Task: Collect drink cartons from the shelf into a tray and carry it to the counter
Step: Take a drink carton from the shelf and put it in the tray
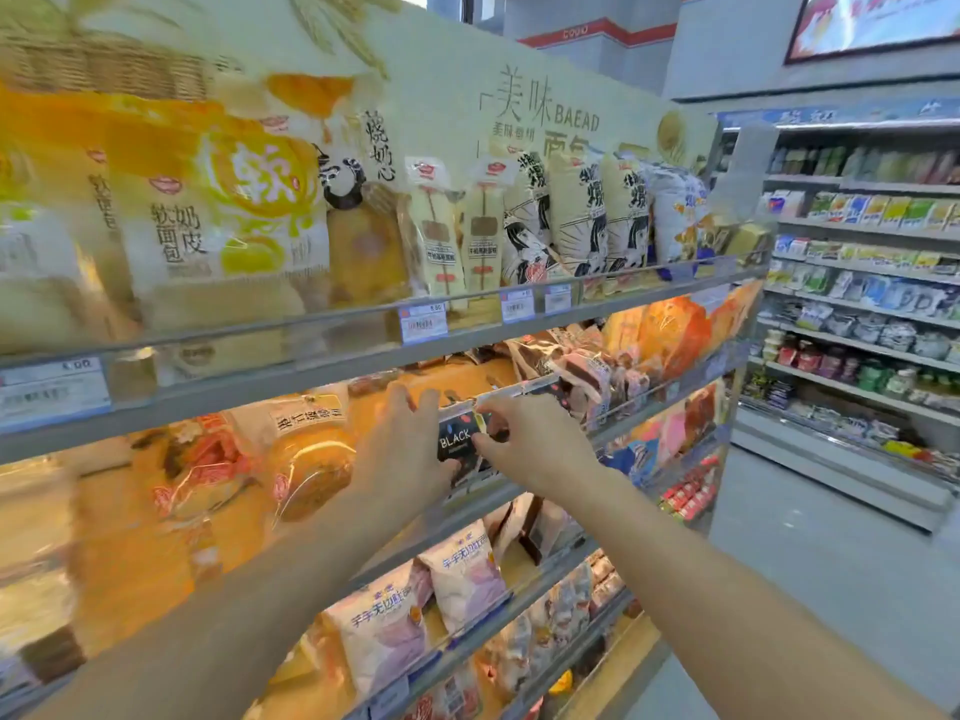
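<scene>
Hands both on the black carton [457, 444] at the second shelf [311, 376]: left hand [410, 439] cupped around its left side, right hand [524, 439] pinching the top right corner. We see no tray in view. Risk: shelf lip rail snags the carton as we lift, or bread bags [311, 459] just beside it get dragged out. Frame's blurry, so grip firmness unclear.

Bright warm shelf lighting, heavy left-edge blur, perhaps motion, wide-angle bending
</scene>
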